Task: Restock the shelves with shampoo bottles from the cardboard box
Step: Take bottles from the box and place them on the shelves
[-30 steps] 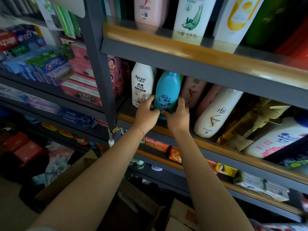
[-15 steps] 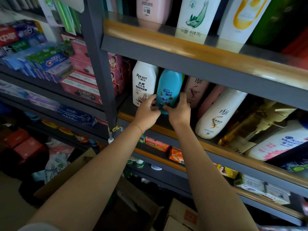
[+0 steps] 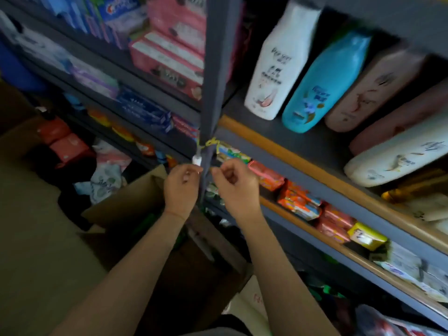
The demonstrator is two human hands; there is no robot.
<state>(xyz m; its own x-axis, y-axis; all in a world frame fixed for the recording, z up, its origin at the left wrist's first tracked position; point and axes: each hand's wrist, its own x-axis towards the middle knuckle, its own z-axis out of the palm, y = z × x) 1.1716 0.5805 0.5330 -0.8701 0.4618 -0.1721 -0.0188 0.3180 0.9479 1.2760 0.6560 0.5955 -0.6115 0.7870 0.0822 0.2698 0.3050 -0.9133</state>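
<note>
Both hands hold nothing: left hand (image 3: 182,185) & right hand (image 3: 236,187) hang w/ fingers loosely curled, above the cardboard box (image 3: 155,229) on the floor. Blue shampoo bottle (image 3: 322,83) sits on the shelf (image 3: 286,151) near its front edge, between a white & a pink one. Next, prob.: reach down into the box for another bottle.

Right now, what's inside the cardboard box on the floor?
The cardboard box is open, with something green showing inside. The rest is dark, blurred, and partly covered by both forearms, so no bottles can be made out.
</note>
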